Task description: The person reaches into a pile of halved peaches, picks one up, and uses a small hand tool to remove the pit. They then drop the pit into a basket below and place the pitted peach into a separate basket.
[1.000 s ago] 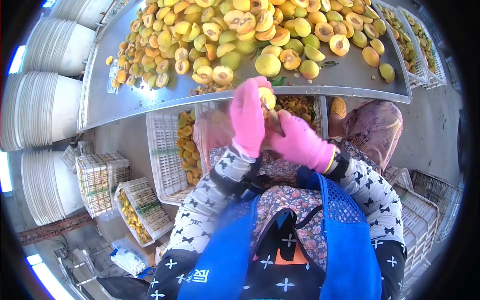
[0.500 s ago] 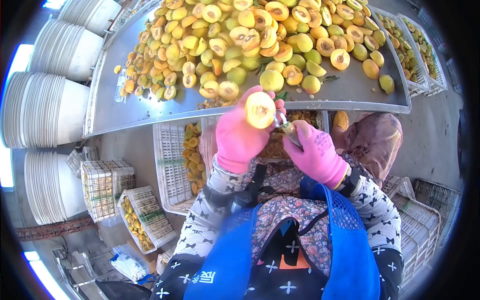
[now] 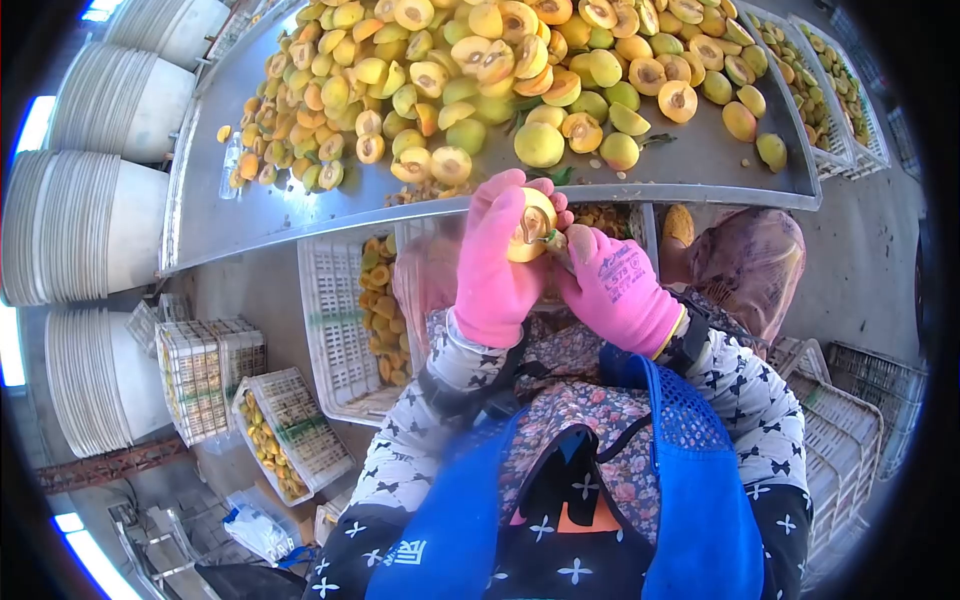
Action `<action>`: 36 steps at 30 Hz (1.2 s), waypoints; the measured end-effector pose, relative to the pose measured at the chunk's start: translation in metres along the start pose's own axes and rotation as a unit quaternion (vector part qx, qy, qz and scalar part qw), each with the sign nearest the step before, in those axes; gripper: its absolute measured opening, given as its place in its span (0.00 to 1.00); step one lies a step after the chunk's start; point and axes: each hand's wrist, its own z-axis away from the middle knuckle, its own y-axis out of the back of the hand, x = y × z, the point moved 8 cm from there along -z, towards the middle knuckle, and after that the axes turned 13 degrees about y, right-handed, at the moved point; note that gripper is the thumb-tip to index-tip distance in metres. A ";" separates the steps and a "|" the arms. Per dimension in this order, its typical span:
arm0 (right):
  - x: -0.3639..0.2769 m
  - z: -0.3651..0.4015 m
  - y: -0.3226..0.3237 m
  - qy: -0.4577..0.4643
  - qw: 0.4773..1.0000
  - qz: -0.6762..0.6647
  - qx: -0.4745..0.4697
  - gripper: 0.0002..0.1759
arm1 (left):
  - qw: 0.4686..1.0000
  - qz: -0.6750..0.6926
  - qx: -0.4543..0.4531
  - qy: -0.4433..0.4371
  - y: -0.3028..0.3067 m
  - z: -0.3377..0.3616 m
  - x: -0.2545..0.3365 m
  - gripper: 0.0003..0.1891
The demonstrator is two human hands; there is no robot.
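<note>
My left hand [image 3: 492,275], in a pink glove, is closed around a halved yellow peach [image 3: 528,244], its cut face turned up toward me. My right hand [image 3: 622,297], also gloved in pink, grips a pitting tool [image 3: 559,246] by its handle. The tool's curved metal end lies against the cut face, near the pit area; my fingers hide much of the handle. Both hands are just off the near edge of a metal table [image 3: 690,192], where a large heap of halved and whole peaches [image 3: 455,110] is spread.
Below the table edge stands a white crate [image 3: 345,330] with peach halves inside. More crates [image 3: 290,425] are at the lower left and right [image 3: 830,440]. Stacked white tubs [image 3: 85,225] line the left side. A clear bottle [image 3: 232,165] lies on the table's left.
The metal end of the pitting tool has moved from the peach half's edge onto its cut face. My hands have drawn closer together, and the peach half has tilted.
</note>
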 end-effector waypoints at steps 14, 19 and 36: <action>-0.004 0.001 -0.013 -0.002 0.989 -0.130 -0.064 0.16 | 0.936 -0.335 0.077 -0.075 0.004 0.009 0.014 0.23; -0.004 0.001 -0.022 -0.076 0.975 -0.197 -0.068 0.16 | 0.972 -0.162 0.147 -0.087 -0.003 0.007 0.014 0.18; 0.001 0.007 -0.032 -0.125 0.924 -0.357 -0.052 0.18 | 0.944 -0.255 0.182 -0.103 0.001 -0.005 0.013 0.21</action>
